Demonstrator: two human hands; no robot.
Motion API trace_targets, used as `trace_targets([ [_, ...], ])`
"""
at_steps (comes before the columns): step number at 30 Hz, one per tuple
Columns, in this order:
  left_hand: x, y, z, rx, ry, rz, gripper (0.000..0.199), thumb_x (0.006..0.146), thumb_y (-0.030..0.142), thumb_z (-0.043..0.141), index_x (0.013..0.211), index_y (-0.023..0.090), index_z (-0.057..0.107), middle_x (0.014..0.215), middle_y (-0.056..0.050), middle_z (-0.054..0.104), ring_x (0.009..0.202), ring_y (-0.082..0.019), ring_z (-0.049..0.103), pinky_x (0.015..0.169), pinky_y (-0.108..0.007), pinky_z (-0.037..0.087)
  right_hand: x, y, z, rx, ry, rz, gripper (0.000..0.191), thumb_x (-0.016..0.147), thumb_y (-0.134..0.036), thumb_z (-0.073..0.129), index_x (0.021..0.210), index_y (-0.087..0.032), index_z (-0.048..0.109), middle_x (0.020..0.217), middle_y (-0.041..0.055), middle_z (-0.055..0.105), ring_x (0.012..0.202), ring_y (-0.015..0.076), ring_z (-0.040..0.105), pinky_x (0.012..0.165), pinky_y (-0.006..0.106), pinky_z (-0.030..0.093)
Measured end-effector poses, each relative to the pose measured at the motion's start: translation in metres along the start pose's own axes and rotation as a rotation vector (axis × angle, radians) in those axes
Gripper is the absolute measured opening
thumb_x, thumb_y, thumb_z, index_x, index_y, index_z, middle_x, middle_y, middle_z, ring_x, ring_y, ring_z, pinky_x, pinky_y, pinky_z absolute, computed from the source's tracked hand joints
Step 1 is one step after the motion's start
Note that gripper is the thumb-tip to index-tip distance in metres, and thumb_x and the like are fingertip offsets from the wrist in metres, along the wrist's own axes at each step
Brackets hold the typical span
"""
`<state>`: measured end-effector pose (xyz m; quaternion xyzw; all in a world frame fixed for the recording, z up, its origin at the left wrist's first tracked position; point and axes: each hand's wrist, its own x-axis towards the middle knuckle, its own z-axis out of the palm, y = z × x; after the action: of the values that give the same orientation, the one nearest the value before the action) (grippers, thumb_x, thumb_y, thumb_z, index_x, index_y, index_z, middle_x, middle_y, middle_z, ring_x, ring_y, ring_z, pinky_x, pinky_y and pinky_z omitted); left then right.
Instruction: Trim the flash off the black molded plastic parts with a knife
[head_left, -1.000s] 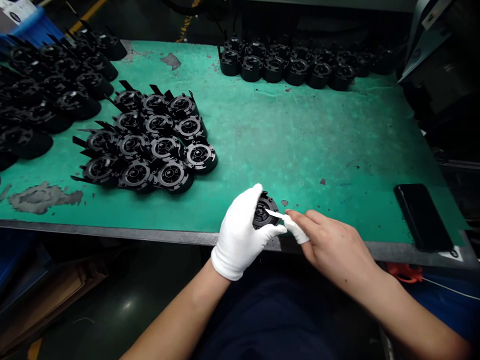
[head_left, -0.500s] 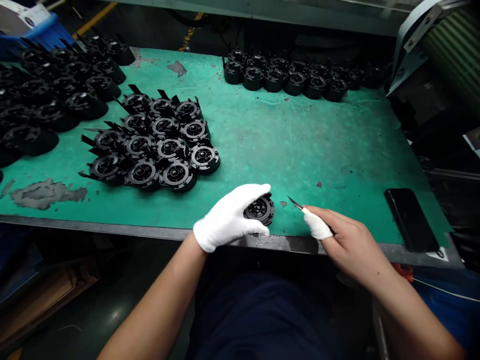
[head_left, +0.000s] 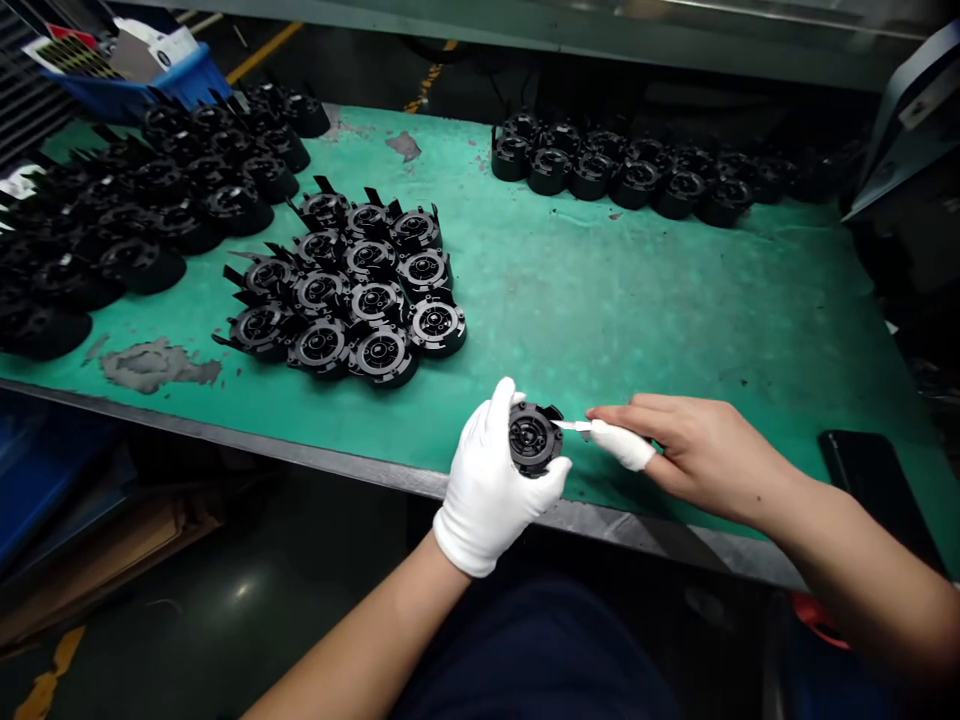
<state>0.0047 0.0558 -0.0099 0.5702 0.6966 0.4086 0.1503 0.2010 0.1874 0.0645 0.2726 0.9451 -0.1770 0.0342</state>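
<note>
My left hand, in a white glove, is closed around a round black plastic part near the table's front edge. Concentric rings and small openings show on the part's upturned face. In my right hand is a slim knife, its bright blade pointing left with the tip at the part's right rim. A white covering wraps the thumb of that hand; its other fingers are bare. A group of similar black parts stands to the left of my hands on the green tabletop.
More black parts stand at the far left and in a row along the back. A blue bin is behind the left group. A dark phone lies at right. Metal equipment borders the back right corner.
The knife has moved left, from apart to the part's rim. My left hand has turned and lifted the part slightly, its fingers now wrapped closer. The camera view has shifted left.
</note>
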Motion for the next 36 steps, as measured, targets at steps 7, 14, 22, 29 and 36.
trace_targets([
  [7, 0.004, -0.004, -0.004, 0.031, 0.035, 0.06, 0.092, 0.076, 0.039, 0.076, 0.15, 0.013, 0.029, 0.132, -0.015, 0.059, 0.122, -0.029, 0.061, 0.107, -0.043, 0.051, 0.029, 0.01, -0.012, -0.222, -0.079, -0.027, 0.037, 0.096, -0.033, 0.051, 0.13, -0.036, 0.063, 0.088, 0.0003, 0.07, 0.078, 0.0193, 0.067, 0.053, 0.029, 0.034],
  [14, 0.004, -0.005, -0.004, 0.023, 0.04, 0.076, 0.089, 0.076, 0.037, 0.076, 0.149, 0.014, 0.031, 0.134, -0.015, 0.059, 0.124, -0.029, 0.059, 0.11, -0.045, 0.049, 0.035, 0.065, -0.016, -0.303, 0.058, 0.361, 0.044, 0.089, -0.019, 0.047, 0.13, -0.023, 0.064, 0.115, 0.0092, 0.073, 0.092, 0.0304, 0.069, 0.059, 0.033, 0.044],
  [22, 0.001, -0.008, -0.006, -0.022, -0.033, 0.03, 0.093, 0.077, 0.047, 0.077, 0.15, 0.015, 0.03, 0.142, -0.017, 0.054, 0.132, -0.031, 0.054, 0.113, -0.047, 0.046, -0.017, -0.014, 0.019, 0.237, -0.009, 0.021, 0.042, 0.1, -0.021, 0.038, 0.139, -0.024, 0.052, 0.111, 0.008, 0.068, 0.093, 0.0201, 0.067, 0.079, 0.032, 0.054],
  [29, 0.004, -0.01, -0.012, -0.046, -0.113, 0.013, 0.094, 0.075, 0.053, 0.078, 0.148, 0.016, 0.033, 0.146, -0.017, 0.051, 0.136, -0.031, 0.05, 0.116, -0.048, 0.043, -0.016, -0.023, 0.032, 0.086, 0.052, 0.095, 0.041, 0.1, -0.024, 0.039, 0.138, -0.021, 0.055, 0.123, 0.0087, 0.071, 0.103, 0.0256, 0.07, 0.084, 0.038, 0.055],
  [36, 0.006, -0.01, -0.022, -0.098, -0.231, -0.001, 0.104, 0.072, 0.059, 0.079, 0.152, 0.016, 0.026, 0.154, -0.018, 0.04, 0.143, -0.033, 0.041, 0.118, -0.05, 0.04, -0.012, -0.033, 0.045, 0.118, 0.014, 0.071, 0.038, 0.092, -0.016, 0.048, 0.127, -0.022, 0.061, 0.127, 0.0083, 0.07, 0.104, 0.0262, 0.071, 0.08, 0.035, 0.057],
])
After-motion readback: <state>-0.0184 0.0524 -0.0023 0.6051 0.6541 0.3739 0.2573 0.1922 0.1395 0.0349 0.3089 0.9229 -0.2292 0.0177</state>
